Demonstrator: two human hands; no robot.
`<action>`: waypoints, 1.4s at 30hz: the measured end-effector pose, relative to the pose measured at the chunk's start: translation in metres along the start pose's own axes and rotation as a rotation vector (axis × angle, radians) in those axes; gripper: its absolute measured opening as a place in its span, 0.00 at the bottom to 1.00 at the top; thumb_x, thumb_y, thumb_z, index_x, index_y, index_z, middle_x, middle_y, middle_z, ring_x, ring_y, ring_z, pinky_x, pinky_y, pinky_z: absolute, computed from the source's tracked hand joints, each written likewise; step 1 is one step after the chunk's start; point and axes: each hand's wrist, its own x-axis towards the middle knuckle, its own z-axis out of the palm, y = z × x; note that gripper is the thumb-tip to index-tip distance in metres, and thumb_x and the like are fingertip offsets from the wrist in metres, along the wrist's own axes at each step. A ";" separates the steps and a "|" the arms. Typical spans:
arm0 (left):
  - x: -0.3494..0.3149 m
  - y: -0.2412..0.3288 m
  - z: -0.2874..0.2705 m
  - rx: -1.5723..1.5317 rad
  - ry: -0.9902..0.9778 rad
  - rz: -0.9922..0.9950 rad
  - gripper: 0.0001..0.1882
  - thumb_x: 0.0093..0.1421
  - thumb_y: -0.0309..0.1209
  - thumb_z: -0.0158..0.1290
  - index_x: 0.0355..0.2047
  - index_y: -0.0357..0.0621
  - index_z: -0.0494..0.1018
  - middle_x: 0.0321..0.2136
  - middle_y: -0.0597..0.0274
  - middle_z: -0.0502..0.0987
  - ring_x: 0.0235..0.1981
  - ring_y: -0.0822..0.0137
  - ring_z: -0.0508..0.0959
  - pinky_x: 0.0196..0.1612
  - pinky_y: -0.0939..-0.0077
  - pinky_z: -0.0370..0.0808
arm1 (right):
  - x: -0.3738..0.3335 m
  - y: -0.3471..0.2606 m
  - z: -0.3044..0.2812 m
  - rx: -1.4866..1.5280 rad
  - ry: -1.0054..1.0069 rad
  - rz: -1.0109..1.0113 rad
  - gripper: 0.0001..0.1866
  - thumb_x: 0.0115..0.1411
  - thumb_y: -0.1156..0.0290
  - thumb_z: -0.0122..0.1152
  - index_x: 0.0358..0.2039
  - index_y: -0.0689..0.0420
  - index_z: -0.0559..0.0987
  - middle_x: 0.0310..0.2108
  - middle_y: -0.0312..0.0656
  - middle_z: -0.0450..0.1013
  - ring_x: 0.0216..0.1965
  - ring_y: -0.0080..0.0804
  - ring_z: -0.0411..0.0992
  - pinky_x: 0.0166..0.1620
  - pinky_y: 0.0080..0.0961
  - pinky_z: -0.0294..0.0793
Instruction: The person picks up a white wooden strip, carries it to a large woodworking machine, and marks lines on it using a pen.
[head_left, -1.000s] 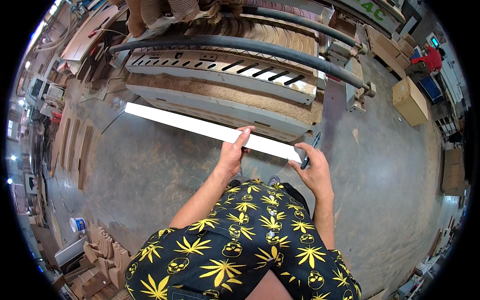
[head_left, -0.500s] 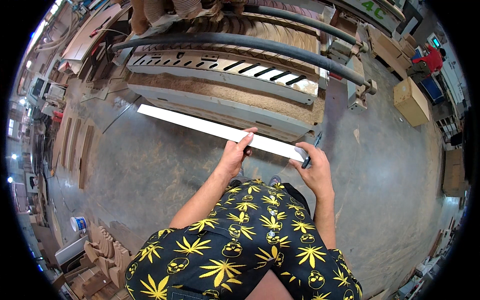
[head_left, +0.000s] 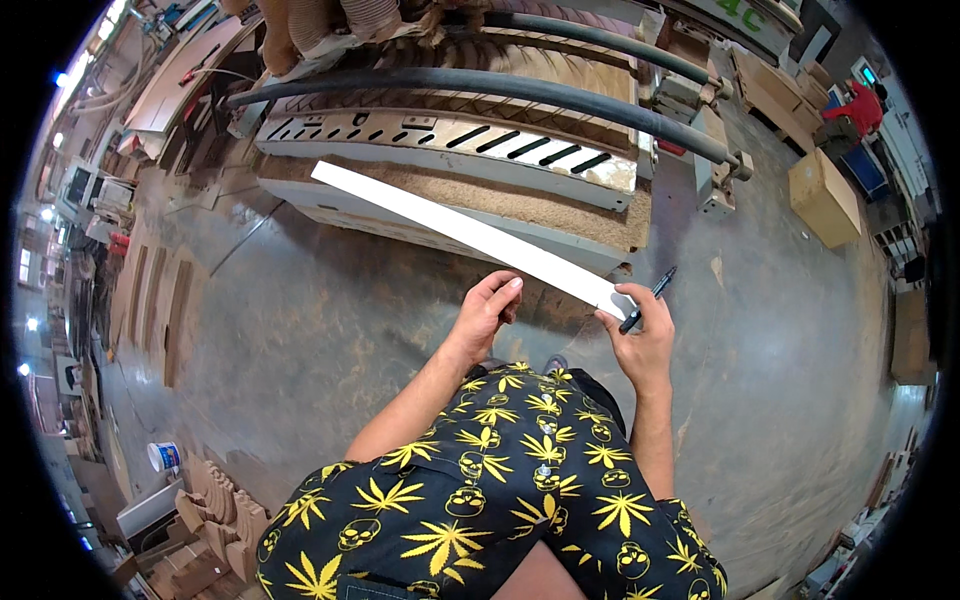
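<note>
A long white strip [head_left: 470,232] runs diagonally, its far end up-left over the sawdust-covered machine bed [head_left: 560,205], its near end down-right. The right hand [head_left: 640,335] pinches that near end and also clasps a black marker [head_left: 648,299]. The left hand [head_left: 487,312], fingers loosely curled, holds nothing just below the strip.

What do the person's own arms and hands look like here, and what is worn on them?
Both forearms are bare down to the hands: no gloves, no long sleeves. No watch, ring or band shows on the left hand or the right hand. The upper arms disappear into a short-sleeved black shirt printed with yellow leaf shapes and yellow skulls.
</note>
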 end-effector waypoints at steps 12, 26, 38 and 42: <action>0.000 -0.010 -0.002 0.085 -0.040 0.032 0.12 0.68 0.36 0.61 0.43 0.41 0.78 0.29 0.70 0.75 0.29 0.77 0.71 0.34 0.79 0.68 | -0.005 -0.006 0.004 0.011 -0.013 -0.028 0.22 0.49 0.69 0.79 0.44 0.52 0.80 0.39 0.43 0.80 0.38 0.46 0.76 0.40 0.38 0.75; -0.003 -0.014 -0.012 0.063 -0.009 0.062 0.13 0.68 0.36 0.61 0.30 0.41 0.77 0.25 0.67 0.76 0.26 0.74 0.70 0.34 0.77 0.67 | -0.012 -0.007 0.010 0.014 -0.062 -0.070 0.24 0.49 0.66 0.80 0.46 0.51 0.80 0.38 0.40 0.79 0.37 0.43 0.76 0.40 0.37 0.74; 0.003 -0.023 -0.038 0.127 0.129 0.100 0.10 0.64 0.37 0.66 0.33 0.44 0.81 0.24 0.73 0.77 0.24 0.80 0.69 0.28 0.81 0.64 | -0.011 -0.017 0.019 -0.001 -0.059 -0.092 0.27 0.51 0.70 0.77 0.52 0.55 0.77 0.52 0.46 0.77 0.53 0.47 0.74 0.53 0.37 0.73; 0.005 -0.017 -0.051 0.150 0.156 0.128 0.10 0.64 0.37 0.66 0.33 0.44 0.81 0.25 0.74 0.78 0.23 0.81 0.68 0.26 0.81 0.63 | -0.012 -0.022 0.021 -0.064 -0.012 -0.054 0.24 0.55 0.70 0.75 0.52 0.54 0.78 0.49 0.45 0.76 0.51 0.48 0.72 0.52 0.40 0.72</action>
